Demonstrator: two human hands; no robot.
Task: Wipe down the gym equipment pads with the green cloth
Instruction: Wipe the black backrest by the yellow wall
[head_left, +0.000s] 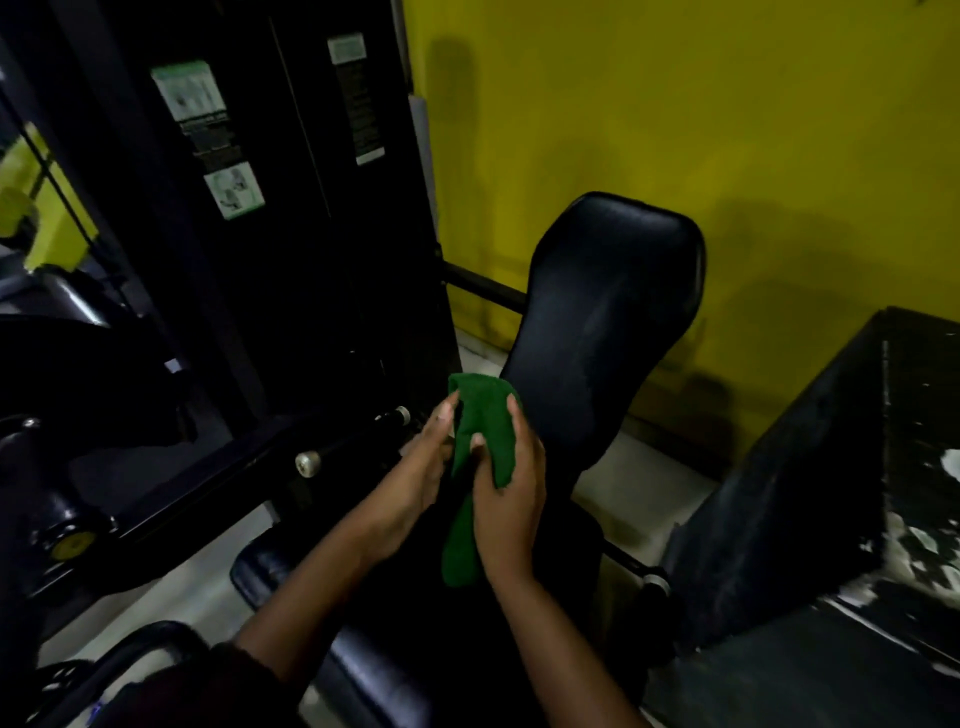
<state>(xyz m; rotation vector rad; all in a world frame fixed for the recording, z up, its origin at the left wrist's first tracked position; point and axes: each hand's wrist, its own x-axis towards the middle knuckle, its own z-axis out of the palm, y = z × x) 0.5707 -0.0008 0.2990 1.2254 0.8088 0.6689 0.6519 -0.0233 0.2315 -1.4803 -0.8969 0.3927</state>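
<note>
A green cloth (483, 431) is folded into a long strip and held upright in front of me. My left hand (431, 457) pinches its left edge. My right hand (511, 488) wraps around its right side with the thumb across the front. The cloth's lower end (460, 551) hangs below my hands. Just behind the cloth rises a black padded backrest (608, 322), tilted away toward the wall. The cloth's top sits near the backrest's lower left edge; whether they touch I cannot tell. A black seat pad (374, 670) lies below my forearms.
The machine's dark weight-stack tower (291, 208) with instruction labels stands at the left. A bar with a metal end cap (309, 462) points toward me. A worn black box (810, 499) stands at the right. Behind it all is a yellow wall (675, 104).
</note>
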